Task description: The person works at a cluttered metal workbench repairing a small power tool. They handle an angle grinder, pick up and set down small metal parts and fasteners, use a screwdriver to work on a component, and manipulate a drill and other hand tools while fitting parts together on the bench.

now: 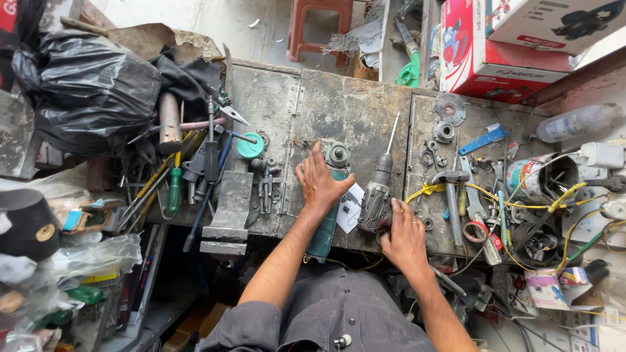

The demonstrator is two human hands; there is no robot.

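Head view — teal grinder (324, 228) lies lengthwise, head away.

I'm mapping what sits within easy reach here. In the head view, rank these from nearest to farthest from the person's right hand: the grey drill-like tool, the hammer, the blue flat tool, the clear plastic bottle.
From the right hand:
1. Grey drill-like tool, touching the hand's left side.
2. Hammer, just right of the hand.
3. Blue flat tool, up and right.
4. Clear plastic bottle, far upper right.
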